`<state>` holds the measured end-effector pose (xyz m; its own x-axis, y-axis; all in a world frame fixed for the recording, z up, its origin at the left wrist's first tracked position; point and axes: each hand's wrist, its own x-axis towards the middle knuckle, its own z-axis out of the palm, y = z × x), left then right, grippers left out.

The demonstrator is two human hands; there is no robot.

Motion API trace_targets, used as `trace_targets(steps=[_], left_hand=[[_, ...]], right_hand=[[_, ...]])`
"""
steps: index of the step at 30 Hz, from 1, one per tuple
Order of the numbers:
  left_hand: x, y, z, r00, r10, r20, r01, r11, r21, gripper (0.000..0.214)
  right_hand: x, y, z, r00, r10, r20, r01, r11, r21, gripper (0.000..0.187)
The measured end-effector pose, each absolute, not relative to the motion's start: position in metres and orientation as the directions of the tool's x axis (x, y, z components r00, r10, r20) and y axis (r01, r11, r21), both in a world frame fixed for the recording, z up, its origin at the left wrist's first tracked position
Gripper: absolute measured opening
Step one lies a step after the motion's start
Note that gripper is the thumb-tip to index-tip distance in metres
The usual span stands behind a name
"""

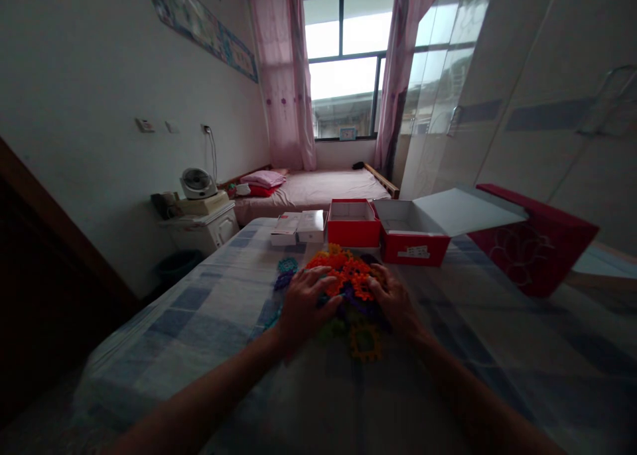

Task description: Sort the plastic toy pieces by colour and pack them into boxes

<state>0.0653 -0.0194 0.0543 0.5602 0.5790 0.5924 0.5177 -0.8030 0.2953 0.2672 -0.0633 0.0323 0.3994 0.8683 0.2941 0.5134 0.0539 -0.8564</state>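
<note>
Orange plastic pieces with toothed, frame-like edges are gathered in a bright pile on the blue-and-white checked cloth, between the two hands. At the left side of the pile, a teal piece and a purple piece are seen; nearer to the person, a green piece is partly shaded, and a yellow piece is laid flat, with a square opening in its middle.

By the left hand the pile is covered from its left side, with the fingers spread and the thumb held apart from them. By the right hand the right edge of the pile is touched, with the fingers bent; whether a piece is pinched there cannot be told.

Behind the pile, several containers are placed in a row. Two white boxes are set side by side at the left. Next to them a small red box is left uncovered, and its pale inner walls are shown. Beside it a larger red box is stood with its white flap opened to the right; its inside is pale grey. The floors of both red boxes are mostly hidden, so their contents cannot be told. Farther right, a crimson box is tilted, and a pale flower outline is drawn on it.
</note>
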Motion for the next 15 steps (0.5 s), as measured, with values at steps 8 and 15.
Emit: trace_targets(steps=[8, 15], left_hand=[[0.126, 0.008, 0.080, 0.627, 0.521, 0.579, 0.428, -0.852, 0.303, 0.034], [0.049, 0.066, 0.067, 0.422, 0.803, 0.422, 0.737, -0.575, 0.357, 0.040]], right_hand=[[0.285, -0.065, 0.039, 0.347, 0.872, 0.345, 0.557, 0.104, -0.824, 0.052], [0.327, -0.045, 0.033, 0.389, 0.875, 0.289, 0.557, 0.027, -0.830, 0.055]])
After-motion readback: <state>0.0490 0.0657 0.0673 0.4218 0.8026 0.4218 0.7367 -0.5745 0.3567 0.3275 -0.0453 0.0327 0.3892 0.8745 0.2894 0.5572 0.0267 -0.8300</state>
